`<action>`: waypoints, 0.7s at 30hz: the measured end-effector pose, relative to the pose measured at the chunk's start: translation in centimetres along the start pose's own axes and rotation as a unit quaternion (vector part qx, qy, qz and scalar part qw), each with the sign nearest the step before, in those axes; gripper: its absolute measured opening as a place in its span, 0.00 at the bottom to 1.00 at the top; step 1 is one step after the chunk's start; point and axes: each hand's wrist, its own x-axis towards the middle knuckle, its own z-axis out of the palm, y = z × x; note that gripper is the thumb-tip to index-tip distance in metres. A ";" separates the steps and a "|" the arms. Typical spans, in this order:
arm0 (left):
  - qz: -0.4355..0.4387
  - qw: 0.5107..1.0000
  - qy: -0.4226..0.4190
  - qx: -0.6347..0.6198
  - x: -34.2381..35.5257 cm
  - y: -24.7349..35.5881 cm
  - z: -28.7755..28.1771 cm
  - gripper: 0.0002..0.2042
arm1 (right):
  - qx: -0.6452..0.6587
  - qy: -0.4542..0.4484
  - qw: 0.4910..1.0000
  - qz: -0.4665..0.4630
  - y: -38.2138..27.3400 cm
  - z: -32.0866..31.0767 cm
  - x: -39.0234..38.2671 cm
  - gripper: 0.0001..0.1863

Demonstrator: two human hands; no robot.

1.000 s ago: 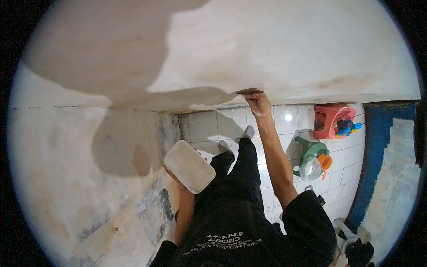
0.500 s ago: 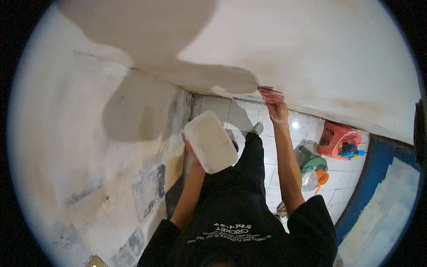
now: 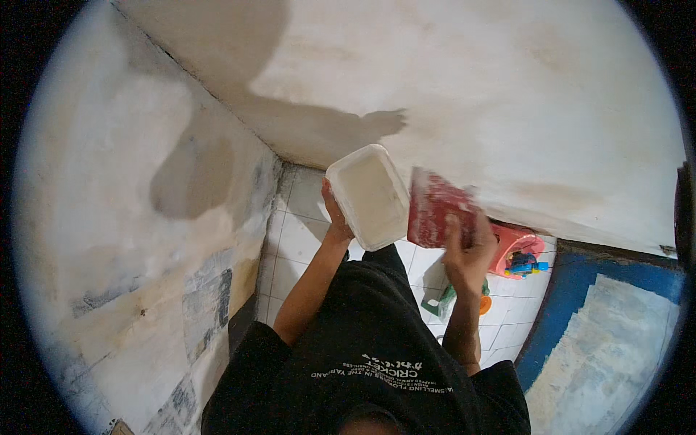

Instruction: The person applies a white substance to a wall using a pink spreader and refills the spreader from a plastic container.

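My left hand grips a white rectangular plastic tub by its left side, its open top facing up. Pale, smooth paste or liquid covers its inside. In my right hand is a flat red spreader, smeared with white, the thumb lying on its face and the fingers behind it. The spreader is close to the tub's right edge, slightly blurred by motion. It is held off the patchy white wall in front of me.
A second wall with dark patches stands at my left, meeting the front wall in a corner. On the white tiled floor are a pink plastic stool with blue items on it, a green container and an orange scoop. A blue-and-white surface lies at right.
My right hand has drawn the spreader back from the low part of the front wall, toward the tub. The tub has risen and shifted right in view. My view has also turned.
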 end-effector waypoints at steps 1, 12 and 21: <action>-0.006 1.000 -0.013 0.016 0.0 -0.1 0.8 0.41 | -0.060 -0.061 0.996 -0.009 -0.4 0.6 0.4 0.13; 0.083 0.992 0.083 0.036 -0.4 -2.2 4.0 0.40 | -0.359 -0.166 0.905 -0.159 0.4 9.5 1.1 0.25; 0.075 0.995 0.051 0.050 -0.4 -1.8 1.5 0.42 | -0.285 -0.136 0.933 -0.170 -0.1 8.8 0.1 0.21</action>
